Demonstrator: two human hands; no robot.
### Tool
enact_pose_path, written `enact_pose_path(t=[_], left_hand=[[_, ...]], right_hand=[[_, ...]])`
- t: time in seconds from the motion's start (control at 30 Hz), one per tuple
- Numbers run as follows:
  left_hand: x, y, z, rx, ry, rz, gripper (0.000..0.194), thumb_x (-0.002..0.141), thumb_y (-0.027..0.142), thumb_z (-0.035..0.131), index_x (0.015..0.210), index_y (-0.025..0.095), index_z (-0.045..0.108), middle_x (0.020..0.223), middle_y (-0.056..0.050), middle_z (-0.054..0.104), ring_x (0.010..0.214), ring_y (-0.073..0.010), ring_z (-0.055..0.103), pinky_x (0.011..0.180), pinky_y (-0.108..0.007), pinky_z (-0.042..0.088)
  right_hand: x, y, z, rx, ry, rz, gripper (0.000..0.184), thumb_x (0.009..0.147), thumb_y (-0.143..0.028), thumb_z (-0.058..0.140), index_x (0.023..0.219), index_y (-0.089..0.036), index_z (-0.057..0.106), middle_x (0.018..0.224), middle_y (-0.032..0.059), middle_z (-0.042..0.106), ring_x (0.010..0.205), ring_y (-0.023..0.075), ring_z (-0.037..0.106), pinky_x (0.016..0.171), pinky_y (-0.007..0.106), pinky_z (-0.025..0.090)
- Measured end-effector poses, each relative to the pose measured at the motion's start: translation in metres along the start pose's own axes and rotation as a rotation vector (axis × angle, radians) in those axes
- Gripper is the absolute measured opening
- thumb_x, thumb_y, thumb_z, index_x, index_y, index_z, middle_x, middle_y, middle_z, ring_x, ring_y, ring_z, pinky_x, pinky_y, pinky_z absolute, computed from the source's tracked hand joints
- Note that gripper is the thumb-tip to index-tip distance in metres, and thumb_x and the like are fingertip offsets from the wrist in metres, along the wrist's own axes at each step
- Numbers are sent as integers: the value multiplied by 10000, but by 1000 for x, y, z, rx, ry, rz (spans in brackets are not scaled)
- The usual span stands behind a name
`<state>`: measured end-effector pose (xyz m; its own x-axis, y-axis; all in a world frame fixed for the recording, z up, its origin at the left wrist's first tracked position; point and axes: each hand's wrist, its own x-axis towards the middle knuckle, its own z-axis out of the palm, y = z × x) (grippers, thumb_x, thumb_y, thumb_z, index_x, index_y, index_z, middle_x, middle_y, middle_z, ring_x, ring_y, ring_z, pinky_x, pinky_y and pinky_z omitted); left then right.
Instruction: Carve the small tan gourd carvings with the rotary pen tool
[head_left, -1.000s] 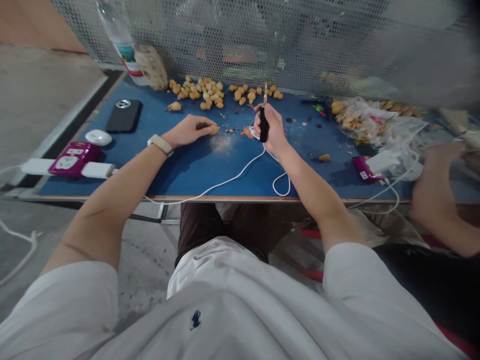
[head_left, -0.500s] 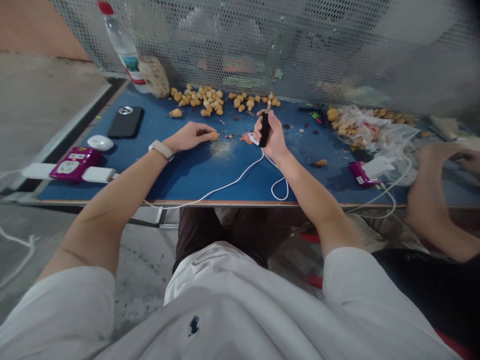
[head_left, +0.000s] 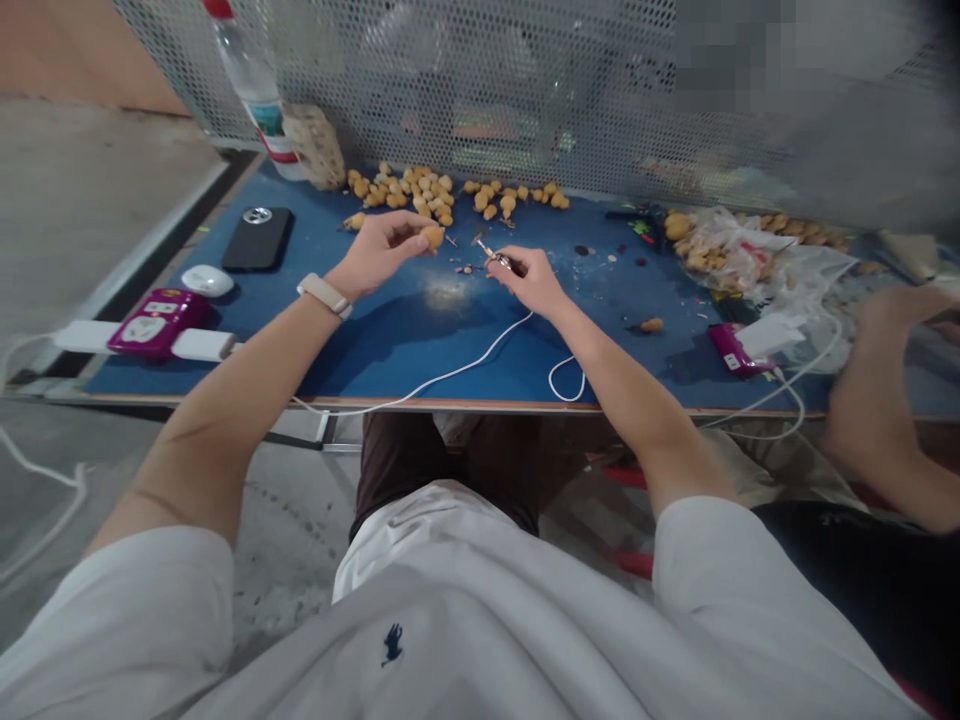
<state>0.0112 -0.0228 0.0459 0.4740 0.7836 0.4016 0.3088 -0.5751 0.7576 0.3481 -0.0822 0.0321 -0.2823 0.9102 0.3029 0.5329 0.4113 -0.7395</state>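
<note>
My left hand point(head_left: 377, 252), with a pale watch band on its wrist, pinches a small yellow-tan gourd point(head_left: 432, 238) between thumb and fingers, just above the table. In my right hand point(head_left: 534, 280) is a slim, corded soldering iron point(head_left: 498, 259) with a brass-coloured tip. Its tip points up and left toward the gourd, with a gap between them. The fingers cover most of the black handle. A white cable point(head_left: 480, 357) runs from under this hand to the table's front edge. Many similar gourds point(head_left: 420, 188) lie along the back of the blue table point(head_left: 405, 350).
At the left are a phone point(head_left: 259, 240), a white case point(head_left: 208, 281), a purple power adapter point(head_left: 160, 322) and a bottle point(head_left: 262, 110). To the right lie a plastic bag point(head_left: 739, 250), another purple adapter point(head_left: 731, 350) and a co-worker's arm point(head_left: 874, 370). A mesh panel point(head_left: 510, 90) stands behind.
My left hand has lifted the gourd off the table. My right hand has lowered and tilted the soldering iron from upright to pointing left, toward the gourd.
</note>
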Motion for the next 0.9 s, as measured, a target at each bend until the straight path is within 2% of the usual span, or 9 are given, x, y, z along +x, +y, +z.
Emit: enact_pose_path(t=[0.13,0.27,0.37,0.5,0.73,0.9], left_hand=[[-2,-2,4,-5,-24,-2,805,1133,943,842,1529,246,914,1361,-195,955,1336,-374,923,1200,-526,765],[-2,-9,6,-19,-56,-19,819,1084,882,924,1529,194,933,1336,-201,964,1299,-373,916,1175,-518,763],[-3,-5,7,-9,-87,-42,744,1095,785,936,1541,191,948,1345,-196,964,1311,-383,906,1178,-529,759],[-6,6,8,7,-102,-56,707,1106,714,930,1563,175,953,1415,-216,955,1410,-445,878,1250,-592,744],[-7,6,11,3,-102,-11,813,1043,749,925,1567,127,953,1466,-266,944,1400,-461,874,1237,-606,752],[-5,-4,9,17,-98,-33,831,1076,835,912,1598,189,937,1426,-212,957,1359,-425,865,1215,-601,735]], right_hand=[[-3,-1,2,-172,-52,-29,1060,1040,-1237,426,1199,-286,867,976,99,721,934,326,660,908,506,623],[-4,-2,5,-233,-66,-14,972,1116,-1144,462,1293,-298,906,994,101,750,943,342,666,945,522,636],[-4,-2,7,-231,-81,-16,917,1130,-1098,527,1328,-297,926,989,90,766,938,337,679,954,519,630],[-3,-2,8,-216,-94,-31,887,1125,-1072,568,1298,-282,934,976,85,781,916,321,682,931,492,592],[-4,-9,8,-205,-82,-26,903,1111,-1093,567,1215,-272,928,914,80,765,894,319,671,911,487,579],[-5,-9,7,-213,-91,-26,937,1120,-1105,544,1326,-276,928,986,94,786,924,331,689,939,501,597]])
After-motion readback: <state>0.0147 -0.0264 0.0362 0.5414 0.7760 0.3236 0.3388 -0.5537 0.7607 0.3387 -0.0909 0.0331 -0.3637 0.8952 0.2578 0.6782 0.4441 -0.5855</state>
